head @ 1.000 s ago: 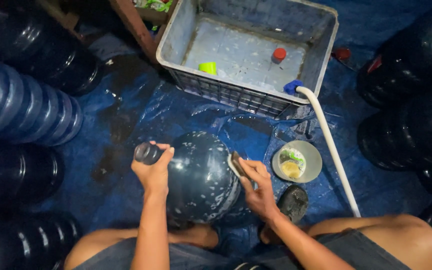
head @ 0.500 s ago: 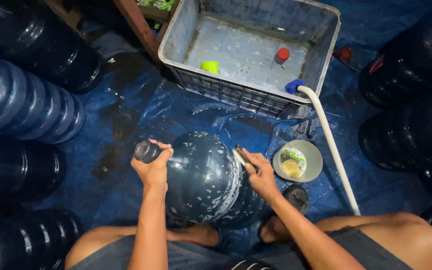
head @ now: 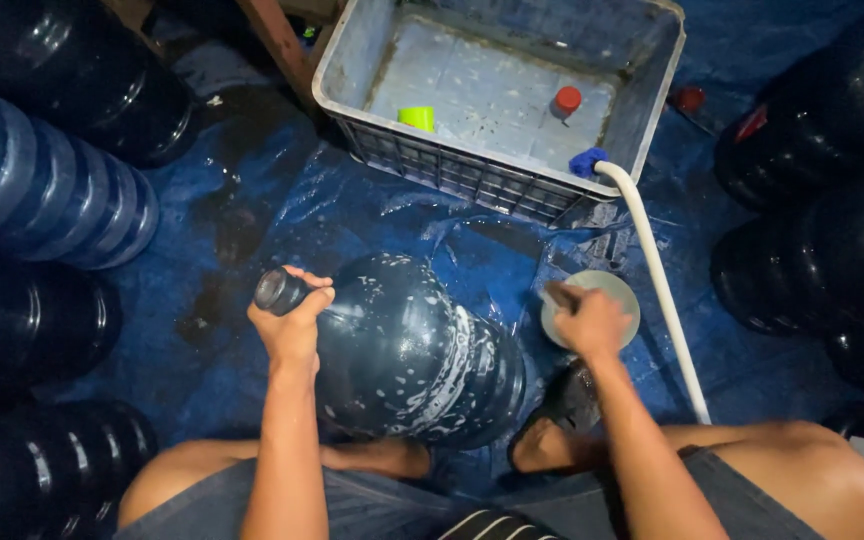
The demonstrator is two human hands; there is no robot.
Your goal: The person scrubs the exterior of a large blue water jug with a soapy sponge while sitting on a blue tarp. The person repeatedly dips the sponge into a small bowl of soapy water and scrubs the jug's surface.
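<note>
Pretty cramped here: stacked water jugs (head: pixel 47 190) wall off the tarp's (head: pixel 252 215) left edge, more dark jugs (head: pixel 822 200) block the right, crate (head: pixel 512 100) and hose (head: pixel 657 290) sit up top, only the wet middle strip's open

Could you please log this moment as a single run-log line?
left hand: grips neck of soapy water jug | right hand: over small dish, scrubber unclear | white hose: runs to grey crate

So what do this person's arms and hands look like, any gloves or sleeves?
No gloves and no sleeves in view: both forearms are bare down to the left hand and the right hand. No watch, ring or band shows. Grey shorts cover the lap.
</note>
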